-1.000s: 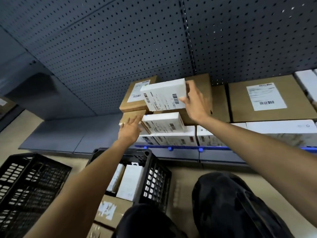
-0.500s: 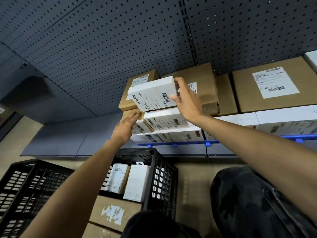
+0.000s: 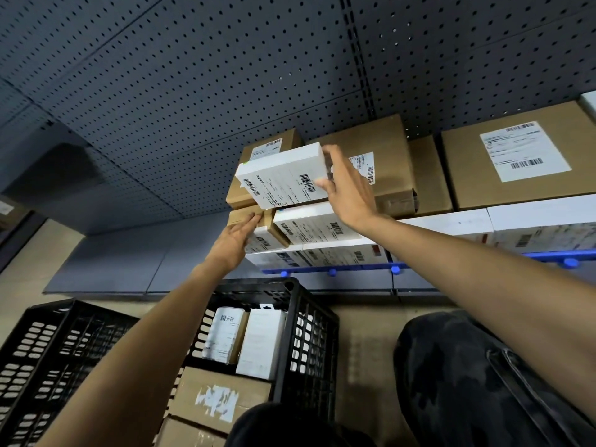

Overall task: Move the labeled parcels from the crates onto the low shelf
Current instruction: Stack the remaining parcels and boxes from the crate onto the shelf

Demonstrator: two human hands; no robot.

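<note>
1. Head view: the white labelled parcel (image 3: 280, 179) hangs tilted above the blue shelf rail (image 3: 451, 262), over a stack of boxes that already stands on the shelf. It is gripped at one end only, so the likeliest slip is the free left end swinging down and the parcel twisting out of the grip.
2. If it comes down crooked, it could knock the lower white parcel (image 3: 314, 225) forward over the rail. The stack above the rail is several layers high and its front faces are not flush, so a hard set-down may shift the layers.
3. The small brown box (image 3: 245, 216) sits at the left end of the stack above the rail. A push there could slide it sideways off its support, and how firmly it rests cannot be told.
4. The right hand (image 3: 350, 191) holds the tilted parcel by its right end, with the thumb on the labelled front and the fingers curled round the end face.
5. The left hand (image 3: 233, 241) is flat and holds nothing. Its straight fingertips touch the front of the small brown box, apparently to steady it.
6. Below the rail, the black crate (image 3: 309, 333) holds two upright white parcels and brown cartons beneath them — so the task seems unfinished.
</note>
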